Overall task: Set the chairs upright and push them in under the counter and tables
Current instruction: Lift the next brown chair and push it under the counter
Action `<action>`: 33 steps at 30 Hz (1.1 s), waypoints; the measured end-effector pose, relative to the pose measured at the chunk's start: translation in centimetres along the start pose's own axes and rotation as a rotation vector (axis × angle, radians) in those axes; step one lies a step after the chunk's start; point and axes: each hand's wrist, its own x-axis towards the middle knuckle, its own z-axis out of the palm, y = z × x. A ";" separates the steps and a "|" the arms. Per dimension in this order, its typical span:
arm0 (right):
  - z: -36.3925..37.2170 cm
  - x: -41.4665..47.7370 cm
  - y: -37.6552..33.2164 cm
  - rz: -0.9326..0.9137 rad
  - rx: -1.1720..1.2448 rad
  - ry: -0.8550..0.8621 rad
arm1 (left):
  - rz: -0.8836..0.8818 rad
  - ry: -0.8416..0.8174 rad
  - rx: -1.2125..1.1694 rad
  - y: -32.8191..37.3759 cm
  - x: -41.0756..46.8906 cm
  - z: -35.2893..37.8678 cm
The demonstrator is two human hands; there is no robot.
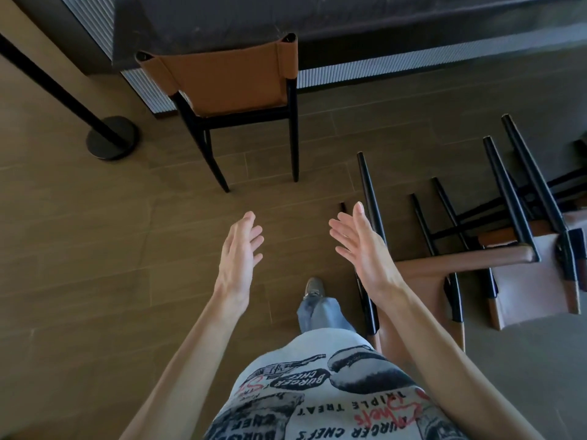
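1. Both my hands are empty: left hand (239,249) and right hand (360,246) spread, no grip on anything.
2. One upright chair (233,87) stands at the desk (349,17), not fully under.
3. I'd take its backrest top corners evenly and push straight.
4. The tipped chairs (476,249) lie at my right; lift them afterwards.

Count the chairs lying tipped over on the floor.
2, both right of the hands: the nearer tipped chair beside the right hand, the farther tipped chair behind it. More may lie beyond the right edge.
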 end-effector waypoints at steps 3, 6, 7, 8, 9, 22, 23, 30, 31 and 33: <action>1.3 -3.4 2.0 -0.016 -0.024 -0.007 | 0.012 -0.015 0.007 -2.4 -3.2 -1.8; 2.4 -7.1 3.8 -0.037 -0.031 -0.012 | 0.027 -0.016 -0.001 -4.5 -6.4 -3.5; 2.8 -8.6 4.4 -0.043 -0.035 -0.008 | 0.028 -0.017 -0.006 -5.2 -7.6 -4.0; 3.0 -9.7 4.9 -0.047 -0.039 -0.007 | 0.028 -0.017 -0.011 -5.8 -8.5 -4.4; 3.2 -10.8 5.5 -0.049 -0.047 -0.005 | 0.027 -0.020 -0.014 -6.4 -9.5 -4.8; -2.0 -20.6 10.4 -0.073 -0.051 0.015 | 0.049 -0.038 -0.045 -12.9 -19.7 -1.9; -2.9 -21.1 10.7 -0.076 -0.054 0.010 | 0.051 -0.034 -0.045 -13.3 -20.4 -1.2; -11.1 -24.8 13.2 -0.069 -0.079 -0.042 | 0.071 0.014 -0.046 -16.9 -25.9 6.0; -12.5 -25.4 13.5 -0.068 -0.081 -0.046 | 0.068 0.017 -0.049 -17.5 -26.7 7.3; -15.6 -27.0 13.9 -0.065 -0.071 -0.043 | 0.060 0.012 -0.045 -18.6 -28.4 10.1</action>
